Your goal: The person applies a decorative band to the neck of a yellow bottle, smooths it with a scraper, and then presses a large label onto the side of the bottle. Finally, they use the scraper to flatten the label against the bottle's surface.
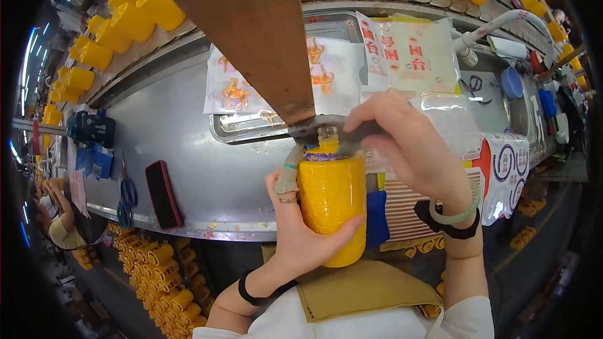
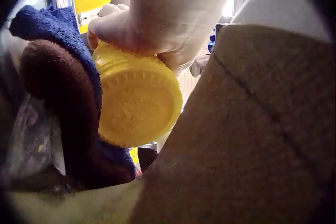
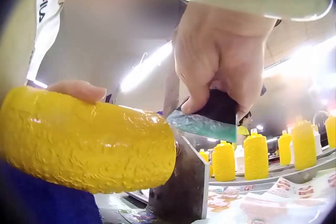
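Note:
My left hand (image 1: 300, 232) grips a yellow textured bottle (image 1: 333, 207) around its side, near the bench's front edge. A pale wrap with a green band covers one left finger. The bottle's clear neck (image 1: 327, 132) and blue patterned collar (image 1: 321, 156) point toward a brown upright post (image 1: 270, 44). In the left wrist view the round bottle base (image 2: 139, 111) faces the camera. My right hand (image 1: 408, 144) is at the neck; in the right wrist view its thumb and fingers pinch a small black scraper-like piece with a teal edge (image 3: 212, 128), overlapping the bottle's collar end.
A phone (image 1: 162, 194) and scissors (image 1: 127, 191) lie left on the metal bench (image 1: 157, 125). Behind the post are a metal tray (image 1: 229, 130) and printed sheets (image 1: 235, 94). A blue cloth (image 2: 52, 22) hangs beside the bottle. Yellow bottles (image 3: 255, 155) line a conveyor at the back.

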### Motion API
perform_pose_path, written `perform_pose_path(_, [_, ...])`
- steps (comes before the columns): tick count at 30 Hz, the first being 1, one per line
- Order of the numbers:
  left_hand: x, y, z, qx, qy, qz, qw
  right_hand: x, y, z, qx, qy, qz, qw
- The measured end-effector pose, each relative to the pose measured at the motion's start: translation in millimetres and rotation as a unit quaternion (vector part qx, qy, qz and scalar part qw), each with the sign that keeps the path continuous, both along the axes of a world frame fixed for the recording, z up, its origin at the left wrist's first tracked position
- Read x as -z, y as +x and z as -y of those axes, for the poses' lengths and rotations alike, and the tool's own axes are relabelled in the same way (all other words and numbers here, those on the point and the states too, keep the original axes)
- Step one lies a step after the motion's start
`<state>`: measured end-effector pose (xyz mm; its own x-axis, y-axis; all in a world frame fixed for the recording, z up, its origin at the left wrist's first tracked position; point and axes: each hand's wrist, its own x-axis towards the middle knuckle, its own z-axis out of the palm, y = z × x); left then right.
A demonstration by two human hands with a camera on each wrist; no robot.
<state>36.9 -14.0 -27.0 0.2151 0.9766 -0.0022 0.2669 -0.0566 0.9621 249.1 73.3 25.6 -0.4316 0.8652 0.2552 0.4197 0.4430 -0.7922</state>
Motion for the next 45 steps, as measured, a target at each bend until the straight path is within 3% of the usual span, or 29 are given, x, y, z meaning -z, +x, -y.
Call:
perform_pose_path(2, [3.6,-1.6,1.6,0.005,-0.042,0.099,0.994,-4.5,3.9,-1.3,0.010,-0.006,0.011,1.000])
perform_pose_path(7, [2.0,-4.4,1.5,0.022,-0.077,0.180,0.980,-1.8,0.8,1.7,-0.009,0.007,-0.007,1.000])
perform_pose_path(10, [-4.3,-3.6,1.3,0.024,-0.118,0.230,0.966,-3.5,3.6,0.2,0.026,0.038,0.045,0.998])
perform_pose_path(13, [-2.6,-3.9,4.2,-0.002,-0.148,0.268,0.952,-2.9,1.2,0.9,-0.018,0.007,0.004,1.000])
perform_pose_path(15, [-2.0,-2.9,5.3,-0.018,-0.147,0.285,0.947,-3.8,0.8,-1.1,0.020,0.064,0.060,0.996])
perform_pose_path(18, [-6.1,0.0,2.8,-0.009,-0.159,0.244,0.957,-5.5,-0.1,1.3,-0.014,-0.020,-0.011,1.000])
perform_pose_path(20, [-10.5,6.6,-4.6,-0.019,0.031,0.024,0.999,-2.3,-2.3,-1.3,-0.004,0.020,0.017,1.000])
perform_pose_path(21, [-12.3,4.6,-4.7,-0.001,0.048,-0.088,0.995,-1.3,-2.7,-2.3,0.009,0.062,0.046,0.997])
perform_pose_path(25, [-3.4,2.0,-5.5,-0.012,0.040,-0.015,0.999,-4.3,2.7,-1.8,0.027,0.064,0.051,0.996])
perform_pose_path(27, [-6.7,-4.1,-7.0,-0.015,-0.032,0.026,0.999,-3.5,2.4,4.9,0.080,-0.027,-0.056,0.995])
perform_pose_path(31, [-5.6,-9.9,-13.4,0.002,-0.039,0.046,0.998,-9.5,4.4,15.0,0.137,-0.036,-0.039,0.989])
perform_pose_path(36, [-7.7,-4.3,-18.8,-0.043,0.120,-0.006,0.992,9.4,8.5,45.1,0.161,-0.114,-0.091,0.976])
perform_pose_path(42, [-10.4,-8.6,-24.6,-0.011,0.154,-0.036,0.987,52.2,-9.3,103.3,0.197,-0.195,-0.197,0.940])
perform_pose_path(45, [-8.3,-12.0,-24.2,-0.001,0.138,-0.038,0.990,58.2,-17.6,125.0,0.149,-0.191,-0.180,0.953])
